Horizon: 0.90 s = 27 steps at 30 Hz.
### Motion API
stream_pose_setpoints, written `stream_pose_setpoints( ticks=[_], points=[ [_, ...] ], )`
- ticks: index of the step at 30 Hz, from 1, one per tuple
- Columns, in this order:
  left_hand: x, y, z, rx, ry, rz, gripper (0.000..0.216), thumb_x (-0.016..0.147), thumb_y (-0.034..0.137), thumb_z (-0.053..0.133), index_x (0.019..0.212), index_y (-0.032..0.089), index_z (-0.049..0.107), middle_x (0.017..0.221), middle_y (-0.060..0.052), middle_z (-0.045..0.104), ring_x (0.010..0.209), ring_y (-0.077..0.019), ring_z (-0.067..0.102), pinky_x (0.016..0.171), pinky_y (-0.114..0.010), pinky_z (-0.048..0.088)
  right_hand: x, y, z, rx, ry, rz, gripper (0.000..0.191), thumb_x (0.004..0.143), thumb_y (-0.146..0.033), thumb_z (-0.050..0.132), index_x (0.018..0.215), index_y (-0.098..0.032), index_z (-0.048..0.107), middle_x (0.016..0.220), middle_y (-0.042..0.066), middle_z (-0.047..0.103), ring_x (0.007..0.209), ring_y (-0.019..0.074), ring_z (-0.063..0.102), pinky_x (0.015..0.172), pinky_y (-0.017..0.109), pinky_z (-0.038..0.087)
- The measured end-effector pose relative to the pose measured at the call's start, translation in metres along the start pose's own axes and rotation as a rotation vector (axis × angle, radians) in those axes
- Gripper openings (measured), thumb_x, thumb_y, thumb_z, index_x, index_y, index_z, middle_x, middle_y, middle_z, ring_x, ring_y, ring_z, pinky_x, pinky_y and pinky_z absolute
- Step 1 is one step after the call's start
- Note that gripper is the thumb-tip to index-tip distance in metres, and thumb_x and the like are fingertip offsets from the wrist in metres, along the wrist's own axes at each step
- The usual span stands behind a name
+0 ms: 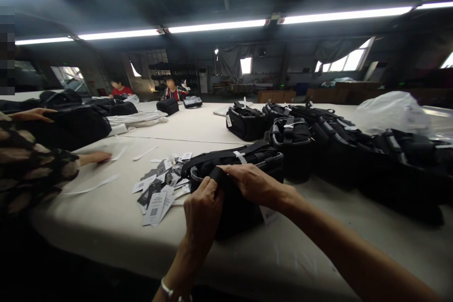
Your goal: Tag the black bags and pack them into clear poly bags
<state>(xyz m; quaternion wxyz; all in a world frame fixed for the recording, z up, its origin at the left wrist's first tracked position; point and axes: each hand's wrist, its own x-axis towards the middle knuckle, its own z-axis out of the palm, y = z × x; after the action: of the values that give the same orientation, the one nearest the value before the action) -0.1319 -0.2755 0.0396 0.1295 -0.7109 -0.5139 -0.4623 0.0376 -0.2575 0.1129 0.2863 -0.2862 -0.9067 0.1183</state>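
Black bag (240, 174) at the worktop's (106, 226) near edge: we pinch its strap (219, 175) with left hand (202, 212) and right hand (253, 183) fingers; a tug could, we judge, scatter the tags (159, 193) alongside.

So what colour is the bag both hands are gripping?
Black bag, head view.
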Motion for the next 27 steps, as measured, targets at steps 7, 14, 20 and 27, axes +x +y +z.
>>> stream_pose_setpoints(
  ticks=[7, 14, 20, 27],
  points=[
    [-0.003, -0.004, -0.006, 0.029, 0.010, -0.027, 0.015, 0.094, 0.024, 0.045, 0.081, 0.022, 0.052, 0.076, 0.001, 0.057, 0.062, -0.0142, 0.056, 0.054, -0.026, 0.033, -0.014, 0.015, -0.018, 0.199, 0.090, 0.294, 0.047, 0.084, -0.017, 0.063, 0.131, -0.019, 0.058, 0.079, 0.000, 0.069, 0.073, 0.0155, 0.063, 0.072, 0.027, 0.047],
    [-0.014, -0.007, -0.026, -0.338, 0.063, 0.047, 0.015, 0.090, 0.023, 0.052, 0.075, 0.022, 0.054, 0.106, -0.006, 0.061, 0.092, -0.0178, 0.061, 0.077, -0.028, 0.048, -0.057, 0.021, -0.027, 0.600, 0.027, 0.421, 0.028, 0.074, -0.033, 0.080, 0.098, -0.018, 0.075, 0.082, 0.001, 0.068, 0.075, 0.0140, 0.061, 0.069, 0.025, 0.048],
    [-0.006, 0.009, -0.032, -1.019, -0.214, -0.111, 0.020, 0.088, 0.022, 0.051, 0.068, 0.021, 0.052, 0.082, -0.005, 0.064, 0.076, -0.0180, 0.063, 0.065, -0.029, 0.051, -0.085, 0.027, -0.014, 0.974, 0.075, 0.510, 0.038, 0.058, -0.030, 0.091, 0.090, -0.017, 0.074, 0.082, 0.001, 0.069, 0.074, 0.0130, 0.061, 0.068, 0.025, 0.049],
    [0.000, 0.004, -0.021, -1.001, -0.392, -0.052, 0.022, 0.091, 0.035, 0.058, 0.082, 0.018, 0.069, 0.086, -0.008, 0.069, 0.080, -0.0192, 0.067, 0.072, -0.029, 0.055, -0.104, 0.025, 0.003, 0.959, 0.250, 0.567, 0.032, 0.064, -0.030, 0.089, 0.088, -0.017, 0.073, 0.079, 0.000, 0.068, 0.071, 0.0117, 0.059, 0.068, 0.024, 0.047]
  ],
)
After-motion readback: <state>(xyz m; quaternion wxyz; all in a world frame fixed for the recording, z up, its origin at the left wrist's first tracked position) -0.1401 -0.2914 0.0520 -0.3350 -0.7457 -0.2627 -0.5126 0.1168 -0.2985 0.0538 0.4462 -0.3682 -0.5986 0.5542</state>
